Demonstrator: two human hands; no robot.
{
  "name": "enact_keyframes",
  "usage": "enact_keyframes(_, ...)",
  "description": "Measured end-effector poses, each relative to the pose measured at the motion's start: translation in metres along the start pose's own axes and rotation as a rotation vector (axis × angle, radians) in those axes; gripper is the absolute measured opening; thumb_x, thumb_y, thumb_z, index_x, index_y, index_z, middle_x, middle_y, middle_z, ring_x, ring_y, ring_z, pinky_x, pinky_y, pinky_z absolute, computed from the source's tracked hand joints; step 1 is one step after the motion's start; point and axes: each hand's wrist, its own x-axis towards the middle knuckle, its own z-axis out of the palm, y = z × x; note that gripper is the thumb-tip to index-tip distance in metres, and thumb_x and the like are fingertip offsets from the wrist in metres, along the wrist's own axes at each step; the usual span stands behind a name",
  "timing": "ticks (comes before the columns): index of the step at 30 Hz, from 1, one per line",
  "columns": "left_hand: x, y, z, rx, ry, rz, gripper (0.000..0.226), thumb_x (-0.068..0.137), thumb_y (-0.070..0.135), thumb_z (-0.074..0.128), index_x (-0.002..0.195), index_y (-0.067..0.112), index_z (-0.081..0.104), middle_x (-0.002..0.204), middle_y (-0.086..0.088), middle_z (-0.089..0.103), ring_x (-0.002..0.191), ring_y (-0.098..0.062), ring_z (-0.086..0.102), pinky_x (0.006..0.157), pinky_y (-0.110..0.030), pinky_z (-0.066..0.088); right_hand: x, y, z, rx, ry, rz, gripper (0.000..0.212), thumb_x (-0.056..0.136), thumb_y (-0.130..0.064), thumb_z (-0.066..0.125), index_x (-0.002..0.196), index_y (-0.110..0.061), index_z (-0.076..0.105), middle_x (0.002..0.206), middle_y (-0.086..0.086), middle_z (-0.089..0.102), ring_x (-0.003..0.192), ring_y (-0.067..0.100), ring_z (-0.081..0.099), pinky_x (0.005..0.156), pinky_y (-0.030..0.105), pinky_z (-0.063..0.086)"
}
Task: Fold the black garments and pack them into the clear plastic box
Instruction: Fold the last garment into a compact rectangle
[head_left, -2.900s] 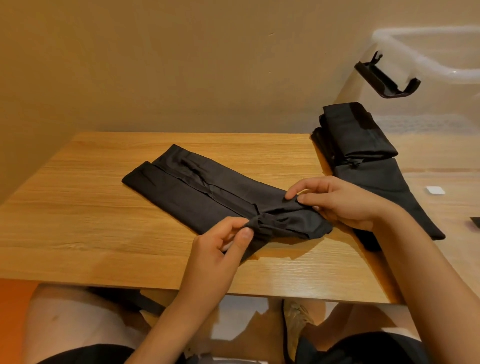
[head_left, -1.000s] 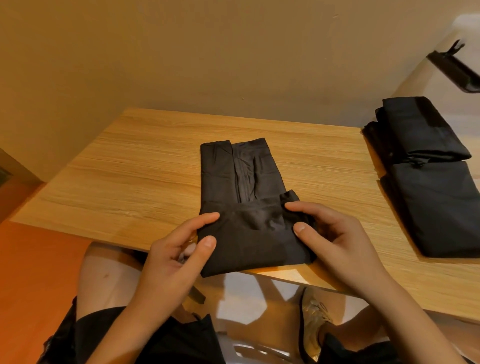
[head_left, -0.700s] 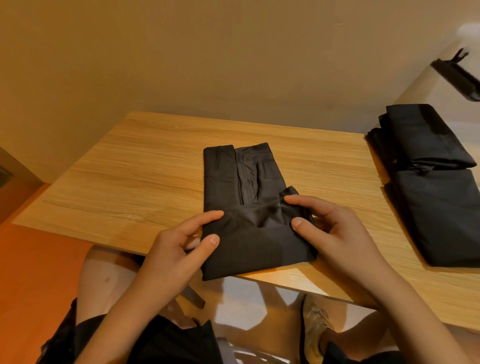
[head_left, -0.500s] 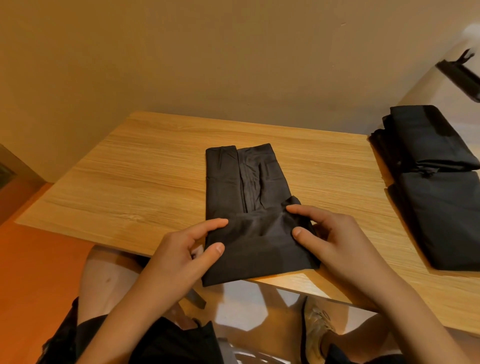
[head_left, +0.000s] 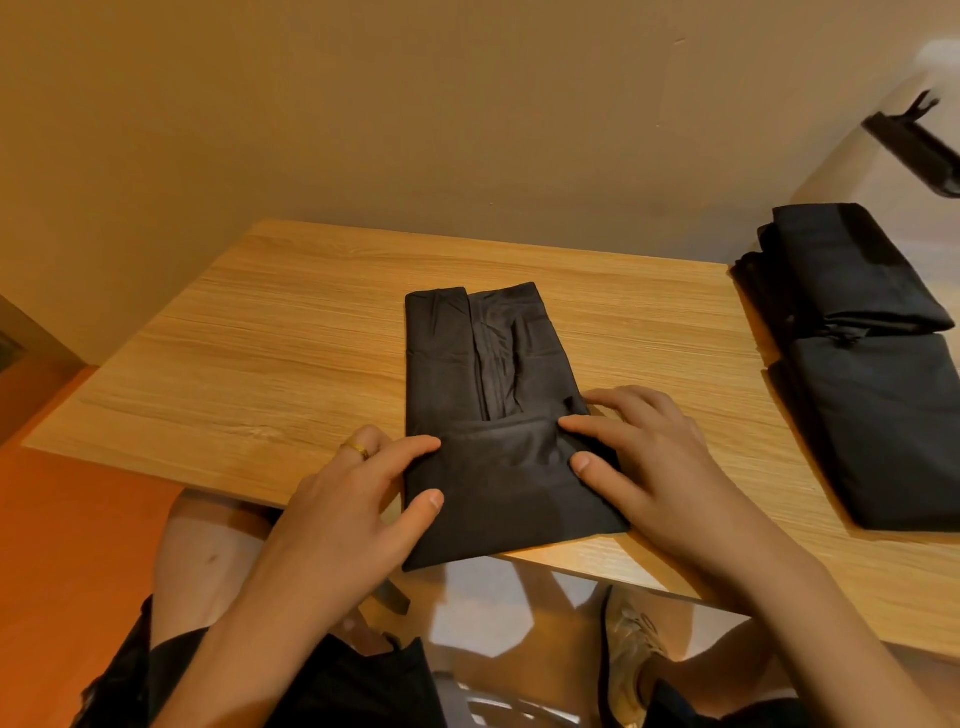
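Black folded fabric garment (head_left: 488, 415): mid-front of the light wooden table (head_left: 260, 364), long axis pointing away from the body, near end doubled up over itself and overhanging the front edge a little.

Against 2.9 s ago: then stretched long and slantwise, near end bunched between fingertips; now turned straight and shortened by one fold. Over the last second, fold edge about the same; fingers laid flatter.

Left hand (head_left: 353, 499): index finger and thumb straight on the left side of the fold, pressing, nothing pinched; gold ring (head_left: 358, 448) on one finger. Right hand (head_left: 649, 467): same on the right side, fingers spread flat, pressing the crease, nothing gripped.

Judgement: first fold set; probably one more fold away from the body before packing.

Room: bare table beyond the far end and to the left, enough to fold forward. To the right, well apart, stack of folded black garments (head_left: 872, 389); behind it the clear plastic box (head_left: 878, 176) with black clip latch (head_left: 914, 145), mostly out of view. Front overhang: risk of slipping off if released carelessly.
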Motion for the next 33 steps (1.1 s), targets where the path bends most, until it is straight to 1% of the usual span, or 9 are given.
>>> enact_keyframes(3,0.000,0.005,-0.003,0.006,0.096,0.011,0.054,0.085,0.058,0.049,0.135,0.040,0.055,0.116,0.024,0.041,0.098,0.002,0.047,0.076,-0.013,0.038,0.000,-0.002,-0.007,0.110,0.040,0.006,0.047,0.101,-0.055,0.038,0.144,-0.040,0.051,0.154,-0.015,0.040,0.146,0.009,0.023,0.120,0.045,0.026)
enact_keyframes(6,-0.003,0.026,0.002,-0.019,0.182,0.081,0.055,0.095,0.052,0.038,0.143,0.030,0.051,0.142,0.020,0.043,0.125,-0.002,0.044,0.101,-0.031,0.042,0.000,-0.014,-0.010,0.143,0.107,-0.056,0.052,0.101,-0.054,0.034,0.147,-0.036,0.048,0.157,-0.015,0.037,0.151,0.005,0.019,0.122,0.039,0.020)
enact_keyframes(9,-0.005,0.050,0.017,0.064,0.017,0.096,0.067,0.098,0.054,0.009,0.159,0.030,0.018,0.162,0.023,0.008,0.150,0.006,-0.004,0.122,-0.031,0.003,0.002,-0.034,-0.001,0.061,0.049,-0.146,0.059,0.103,-0.053,0.025,0.155,-0.029,0.037,0.164,-0.013,0.026,0.154,0.004,0.006,0.125,0.035,0.006)
enact_keyframes(11,-0.003,0.051,0.032,0.156,-0.064,0.049,0.074,0.092,0.057,-0.007,0.160,0.028,-0.001,0.164,0.018,-0.014,0.147,0.004,-0.025,0.120,-0.034,-0.015,0.002,-0.040,0.012,-0.058,-0.075,-0.152,0.068,0.101,-0.058,0.010,0.161,-0.029,0.016,0.169,-0.012,0.006,0.153,0.003,-0.014,0.124,0.034,-0.010)
enact_keyframes(13,-0.002,0.045,0.042,0.249,-0.083,0.000,0.076,0.088,0.060,-0.014,0.156,0.027,-0.018,0.163,0.012,-0.026,0.144,0.000,-0.034,0.116,-0.036,-0.022,0.002,-0.037,0.022,-0.151,-0.165,-0.110,0.074,0.095,-0.065,-0.002,0.161,-0.031,-0.004,0.168,-0.012,-0.013,0.149,0.003,-0.028,0.123,0.035,-0.018)
enact_keyframes(16,-0.003,0.038,0.048,0.308,-0.076,-0.002,0.071,0.090,0.061,-0.012,0.151,0.027,-0.026,0.161,0.008,-0.033,0.142,-0.003,-0.038,0.115,-0.032,-0.024,0.002,-0.031,0.027,-0.183,-0.183,-0.092,0.074,0.095,-0.067,-0.001,0.159,-0.033,-0.011,0.165,-0.013,-0.022,0.147,0.004,-0.032,0.121,0.033,-0.020)
enact_keyframes(23,-0.004,0.034,0.051,0.313,-0.038,-0.004,0.069,0.096,0.060,-0.001,0.155,0.027,-0.014,0.164,0.008,-0.022,0.148,-0.007,-0.029,0.118,-0.040,-0.022,0.002,-0.032,0.024,-0.218,-0.213,-0.086,0.075,0.093,-0.068,-0.003,0.159,-0.034,-0.013,0.164,-0.012,-0.024,0.148,0.005,-0.032,0.122,0.036,-0.018)
enact_keyframes(27,-0.003,0.033,0.050,0.327,-0.068,0.004,0.070,0.093,0.061,-0.006,0.152,0.028,-0.022,0.161,0.009,-0.029,0.142,-0.003,-0.039,0.113,-0.034,-0.030,0.000,-0.030,0.020,-0.205,-0.224,-0.078,0.077,0.091,-0.071,-0.003,0.159,-0.038,-0.012,0.164,-0.015,-0.024,0.148,0.004,-0.032,0.125,0.042,-0.014)
enact_keyframes(33,-0.004,0.032,0.049,0.316,-0.091,-0.001,0.071,0.090,0.062,-0.010,0.151,0.029,-0.025,0.161,0.008,-0.032,0.140,-0.002,-0.041,0.115,-0.033,-0.026,-0.001,-0.027,0.018,-0.204,-0.230,-0.069,0.077,0.090,-0.074,-0.002,0.158,-0.041,-0.013,0.163,-0.017,-0.025,0.147,0.001,-0.032,0.124,0.041,-0.016)
